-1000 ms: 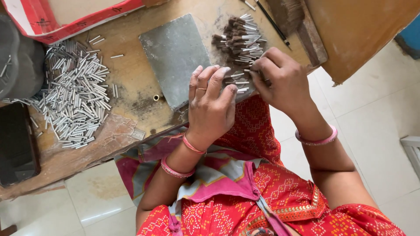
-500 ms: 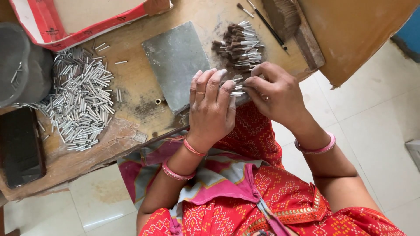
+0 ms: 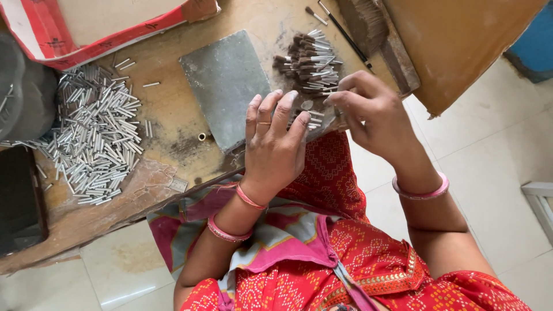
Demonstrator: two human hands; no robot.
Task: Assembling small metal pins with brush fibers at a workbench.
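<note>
Brush heads (image 3: 309, 64), heap of dark-tufted metal-ended pieces, near right edge of table (image 3: 173, 109), beside grey slab (image 3: 227, 86). Left hand (image 3: 276, 147) palm down at front edge, fingers straight, loosely open over few pieces. Right hand (image 3: 371, 112) curled, fingertips pinched, apparently on one small piece, too small to be sure. Table worn, brown, stained. Pile of metal tubes (image 3: 92, 135) toward left edge. Pale tiled floor (image 3: 501, 144) beneath.

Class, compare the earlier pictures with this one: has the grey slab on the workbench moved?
No. The grey slab keeps its place beside the pile of metal tubes and the brush-head heap; only the camera view drifts.
</note>
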